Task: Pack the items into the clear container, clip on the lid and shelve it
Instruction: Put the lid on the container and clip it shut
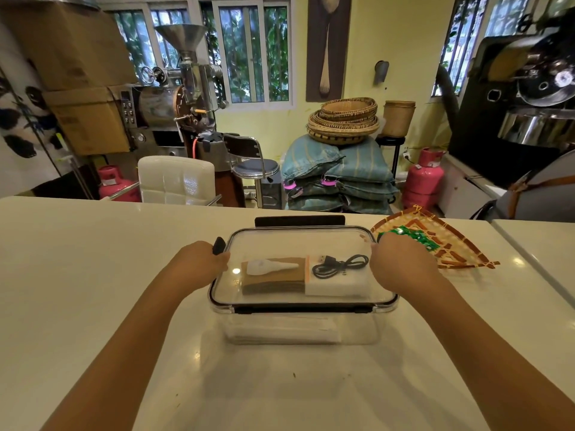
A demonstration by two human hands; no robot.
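The clear container stands on the white counter with its clear, black-rimmed lid lying on top. Through the lid I see a brown pack with a white piece and a white box with a coiled black cable. My left hand grips the lid's left edge beside the raised black left clip. My right hand covers the lid's right edge. The far clip stands up; the near clip lies flat against the front.
A woven fan-shaped tray with green pieces lies just right of the container. A second counter adjoins on the right. Beyond the counter's far edge are a white chair, sacks, baskets and pink gas cylinders.
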